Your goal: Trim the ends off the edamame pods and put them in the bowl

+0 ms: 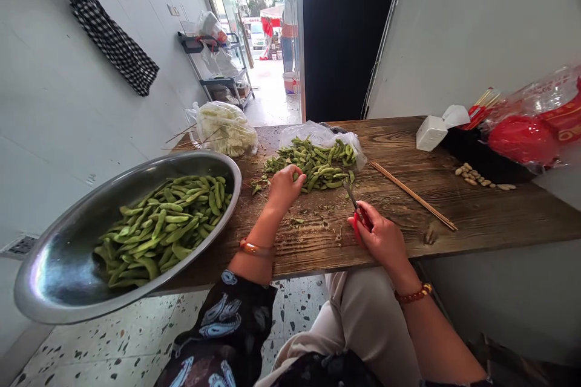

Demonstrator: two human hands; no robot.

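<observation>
My right hand (pixel 381 236) grips a pair of scissors (pixel 358 213) by its red handles, the dark blades pointing away over the table. My left hand (pixel 285 186) is at the near left edge of a heap of green edamame pods (pixel 318 163), thumb and fingers pinched together. A bit of green shows between them, apparently a pod, mostly hidden by the fingers. The heap lies partly on a clear plastic bag (pixel 308 132). To the left, a big steel basin (pixel 49 278) holds many more pods (pixel 167 224).
Wooden skewers (pixel 415 196) lie on the brown table (pixel 481 224), right of the heap. Peanuts (pixel 483 178), a white box (pixel 430 133) and red packaging (pixel 521 139) are farther right. A bag of pale vegetables (pixel 227 127) sits behind the basin. Trimmings (pixel 318 217) litter the near tabletop.
</observation>
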